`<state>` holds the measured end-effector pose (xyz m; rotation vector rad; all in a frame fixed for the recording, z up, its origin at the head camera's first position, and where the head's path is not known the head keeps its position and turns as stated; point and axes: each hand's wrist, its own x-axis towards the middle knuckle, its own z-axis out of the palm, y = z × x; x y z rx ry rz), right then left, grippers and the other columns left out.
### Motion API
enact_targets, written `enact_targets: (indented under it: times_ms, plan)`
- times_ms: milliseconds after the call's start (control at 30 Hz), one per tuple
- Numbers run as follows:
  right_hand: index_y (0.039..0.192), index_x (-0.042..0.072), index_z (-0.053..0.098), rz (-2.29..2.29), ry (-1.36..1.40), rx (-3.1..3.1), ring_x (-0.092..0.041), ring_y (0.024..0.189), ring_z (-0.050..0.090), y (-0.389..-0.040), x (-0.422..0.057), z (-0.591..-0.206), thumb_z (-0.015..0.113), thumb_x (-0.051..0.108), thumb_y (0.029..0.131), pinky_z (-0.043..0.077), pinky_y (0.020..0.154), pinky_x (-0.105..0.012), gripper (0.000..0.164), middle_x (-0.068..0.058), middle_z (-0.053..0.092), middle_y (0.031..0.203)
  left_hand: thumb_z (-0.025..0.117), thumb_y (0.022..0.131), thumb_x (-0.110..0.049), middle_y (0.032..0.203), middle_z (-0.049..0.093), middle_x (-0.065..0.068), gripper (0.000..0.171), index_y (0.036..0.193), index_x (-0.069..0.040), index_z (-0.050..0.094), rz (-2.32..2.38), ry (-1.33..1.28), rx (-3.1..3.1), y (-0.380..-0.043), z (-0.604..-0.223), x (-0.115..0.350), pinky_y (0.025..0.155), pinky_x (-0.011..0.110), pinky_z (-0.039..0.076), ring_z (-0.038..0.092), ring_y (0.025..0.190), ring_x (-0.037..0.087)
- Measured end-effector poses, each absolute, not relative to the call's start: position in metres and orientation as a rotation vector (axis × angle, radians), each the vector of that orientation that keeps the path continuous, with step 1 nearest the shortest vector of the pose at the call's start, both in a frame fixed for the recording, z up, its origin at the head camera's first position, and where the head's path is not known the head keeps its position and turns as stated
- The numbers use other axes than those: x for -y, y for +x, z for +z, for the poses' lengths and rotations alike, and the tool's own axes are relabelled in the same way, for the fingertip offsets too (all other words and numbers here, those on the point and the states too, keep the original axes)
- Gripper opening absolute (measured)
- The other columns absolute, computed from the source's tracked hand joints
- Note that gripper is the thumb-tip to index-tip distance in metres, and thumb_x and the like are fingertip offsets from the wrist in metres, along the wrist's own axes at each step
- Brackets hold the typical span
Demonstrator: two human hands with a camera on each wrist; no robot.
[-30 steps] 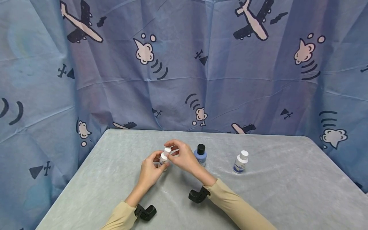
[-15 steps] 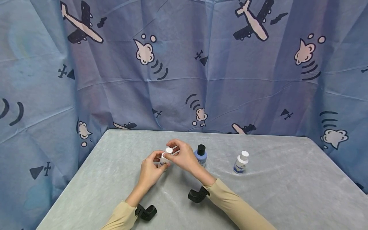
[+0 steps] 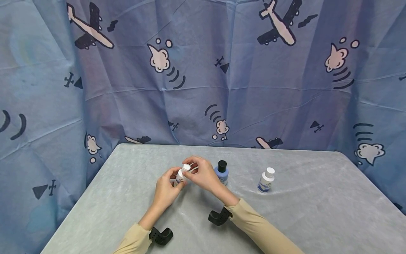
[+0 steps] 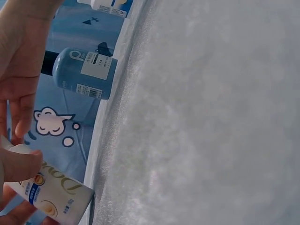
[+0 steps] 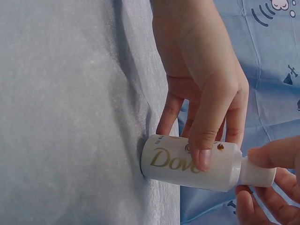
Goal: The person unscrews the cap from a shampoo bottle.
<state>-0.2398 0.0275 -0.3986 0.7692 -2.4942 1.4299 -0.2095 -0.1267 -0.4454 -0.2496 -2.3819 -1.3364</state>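
Observation:
In the head view a small white bottle (image 3: 180,176) stands between both hands, left of the table's middle. My left hand (image 3: 167,187) grips its body, thumb in front and fingers behind. My right hand (image 3: 203,174) pinches the white cap (image 3: 186,167) from the other side. "Dove" is lettered on the bottle (image 5: 216,177) in the right wrist view, where its base sits at the table surface. There the cap (image 5: 258,174) is at the bottle's neck between thumb and fingers. Part of the label is hidden by the left thumb.
A blue bottle with a black cap (image 3: 222,165) stands just behind my right wrist. Farther right is another white bottle (image 3: 265,180) with a blue-edged label. The table (image 3: 304,211) has a pale grey cover, and a blue printed curtain (image 3: 196,70) hangs behind it.
My right fingers have shifted slightly around the cap, and the bottle's top leans a little more to the right. My left hand keeps its grip on the body.

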Motion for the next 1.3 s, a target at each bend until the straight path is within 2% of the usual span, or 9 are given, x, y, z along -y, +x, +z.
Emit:
enact_targets:
  times_ms: [433, 633, 867, 1067, 1200, 1300]
  plan:
    - [0.109, 0.004, 0.068, 1.470, 0.875, 2.456, -0.025, 0.094, 0.067, -0.2397, -0.0277, -0.3999, 0.065, -0.006, 0.082, 0.056, 0.079, -0.026, 0.029, -0.012, 0.068, 0.108, 0.080, 0.075, -0.009, 0.104, 0.070, 0.013, 0.044, 0.116, -0.004, 0.064, -1.356, -0.240, 2.388, -0.2097, -0.4453, 0.1272, 0.067, 0.034, 0.055, 0.068, 0.087, 0.023]
    - [0.112, 0.003, 0.066, 1.470, 0.915, 2.454, -0.023, 0.096, 0.066, -0.2403, -0.0270, -0.3988, 0.068, 0.000, 0.083, 0.056, 0.081, -0.025, 0.030, -0.014, 0.068, 0.109, 0.081, 0.075, -0.010, 0.105, 0.070, 0.012, 0.043, 0.114, -0.006, 0.064, -1.380, -0.230, 2.390, -0.2097, -0.4444, 0.1274, 0.068, 0.036, 0.057, 0.068, 0.087, 0.023]
    - [0.114, 0.006, 0.064, 1.455, 0.839, 2.471, -0.018, 0.094, 0.066, -0.2411, -0.0253, -0.3982, 0.073, 0.011, 0.083, 0.055, 0.082, -0.026, 0.032, -0.007, 0.069, 0.108, 0.082, 0.073, -0.010, 0.104, 0.071, 0.009, 0.042, 0.112, -0.008, 0.065, -1.385, -0.229, 2.378, -0.2102, -0.4441, 0.1270, 0.067, 0.030, 0.056, 0.069, 0.086, 0.022]
    - [0.110, 0.008, 0.066, 1.404, 0.709, 2.521, -0.014, 0.082, 0.065, -0.2413, -0.0265, -0.3975, 0.076, 0.020, 0.080, 0.054, 0.070, -0.022, 0.033, -0.004, 0.069, 0.098, 0.083, 0.072, -0.010, 0.101, 0.072, 0.007, 0.041, 0.109, -0.010, 0.066, -1.351, -0.233, 2.363, -0.2107, -0.4441, 0.1274, 0.065, 0.029, 0.054, 0.069, 0.084, 0.021]
    - [0.107, 0.008, 0.067, 1.372, 0.715, 2.523, -0.013, 0.078, 0.064, -0.2410, -0.0278, -0.3981, 0.076, 0.017, 0.080, 0.051, 0.065, -0.019, 0.029, -0.004, 0.068, 0.095, 0.083, 0.072, -0.010, 0.099, 0.072, 0.007, 0.040, 0.109, -0.011, 0.067, -1.339, -0.245, 2.366, -0.2109, -0.4446, 0.1279, 0.064, 0.025, 0.052, 0.068, 0.084, 0.019]
    - [0.105, 0.008, 0.067, 1.366, 0.747, 2.504, -0.015, 0.080, 0.065, -0.2403, -0.0282, -0.3986, 0.075, 0.011, 0.081, 0.055, 0.068, -0.024, 0.026, -0.006, 0.068, 0.098, 0.082, 0.073, -0.011, 0.098, 0.071, 0.007, 0.040, 0.111, -0.011, 0.067, -1.333, -0.254, 2.375, -0.2104, -0.4448, 0.1285, 0.064, 0.025, 0.051, 0.067, 0.085, 0.019]
